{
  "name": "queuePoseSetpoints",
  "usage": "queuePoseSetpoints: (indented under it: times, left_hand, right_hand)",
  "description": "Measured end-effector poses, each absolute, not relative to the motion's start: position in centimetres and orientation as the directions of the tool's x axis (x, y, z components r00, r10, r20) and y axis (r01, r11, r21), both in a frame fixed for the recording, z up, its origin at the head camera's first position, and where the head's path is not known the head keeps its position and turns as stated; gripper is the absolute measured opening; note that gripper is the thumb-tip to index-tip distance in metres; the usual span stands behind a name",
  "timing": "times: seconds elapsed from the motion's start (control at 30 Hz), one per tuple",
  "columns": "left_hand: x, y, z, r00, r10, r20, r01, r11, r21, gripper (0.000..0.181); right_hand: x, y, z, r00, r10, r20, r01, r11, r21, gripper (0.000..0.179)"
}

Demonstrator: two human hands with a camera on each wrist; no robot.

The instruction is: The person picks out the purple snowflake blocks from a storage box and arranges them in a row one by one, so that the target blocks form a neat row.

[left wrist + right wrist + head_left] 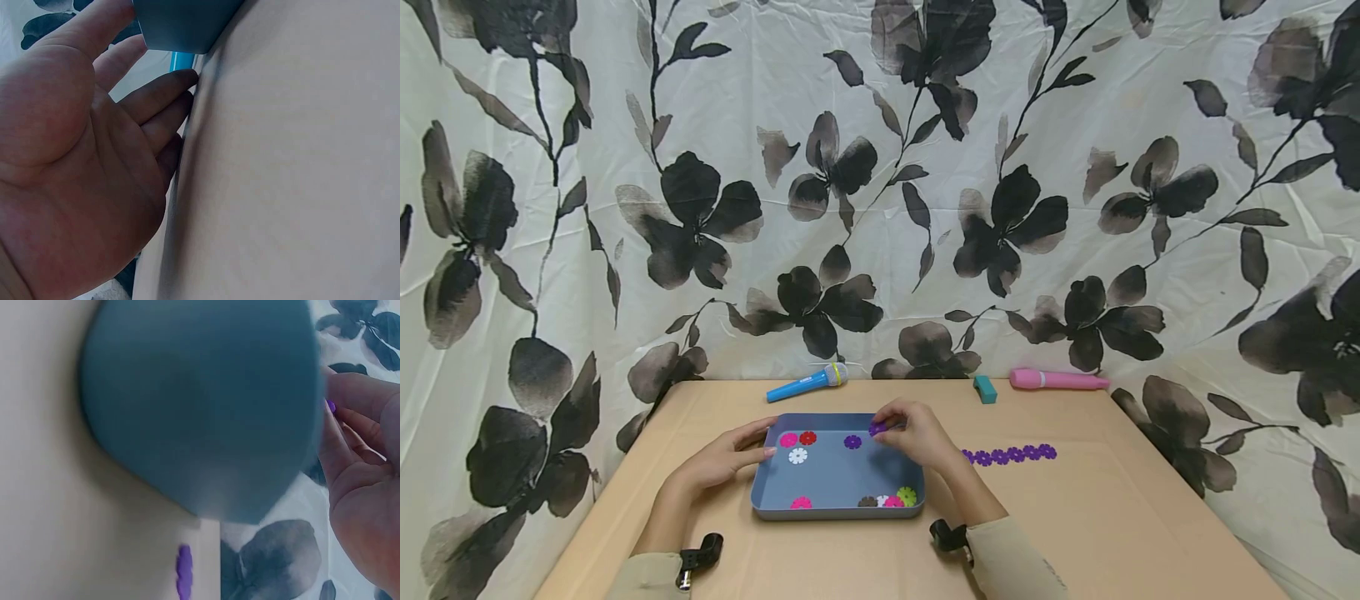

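In the head view, my right hand pinches a purple flower-shaped disc above the back right of a grey-blue tray. The right wrist view shows only a sliver of this disc between the fingertips. My left hand rests against the tray's left side, thumb at the rim and fingers extended towards the back corner. Another purple disc lies in the tray beneath the pinched one. To the right of the tray, a row of joined purple discs lies on the table, its left end hidden behind my right wrist.
The tray also has pink, red, white and green discs. Along the table's back edge lie a blue toy microphone, a teal block and a pink stick-shaped thing. A floral curtain hangs behind.
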State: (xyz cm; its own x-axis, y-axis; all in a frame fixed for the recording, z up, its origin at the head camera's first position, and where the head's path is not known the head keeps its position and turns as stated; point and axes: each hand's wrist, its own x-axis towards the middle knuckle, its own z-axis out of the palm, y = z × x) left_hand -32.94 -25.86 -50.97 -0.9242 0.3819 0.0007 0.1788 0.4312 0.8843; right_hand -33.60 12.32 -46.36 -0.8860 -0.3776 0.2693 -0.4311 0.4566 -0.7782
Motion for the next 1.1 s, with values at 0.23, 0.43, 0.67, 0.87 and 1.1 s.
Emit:
queuePoseSetpoints:
  times: [0.23,0.43,0.67,0.87,1.1]
  left_hand:
    - [-32.9,-25.8,-51.0,-0.923,0.384,0.008,0.187,0.430,0.883,0.073]
    - [-33.0,-25.9,-51.1,-0.924,0.383,0.004,0.182,0.429,0.885,0.072]
    - [-33.0,-26.0,-51.2,-0.924,0.383,0.005,0.179,0.420,0.890,0.070]
    - [-33.0,-26.0,-51.1,-0.924,0.382,0.001,0.174,0.420,0.891,0.070]
    - [-32.9,-25.9,-50.9,-0.928,0.373,-0.009,0.166,0.434,0.886,0.070]
  right_hand:
    - [-33.6,14.2,-46.2,-0.902,-0.336,0.272,-0.403,0.428,-0.809,0.021]
    - [-33.5,15.9,-46.6,-0.917,-0.307,0.256,-0.373,0.429,-0.823,0.022]
    - [-34.0,18.2,-47.0,-0.929,-0.267,0.256,-0.354,0.438,-0.826,0.023]
    - [-34.3,20.0,-46.6,-0.936,-0.232,0.264,-0.343,0.437,-0.832,0.021]
    - [-34.8,22.8,-46.7,-0.941,-0.170,0.291,-0.336,0.406,-0.850,0.021]
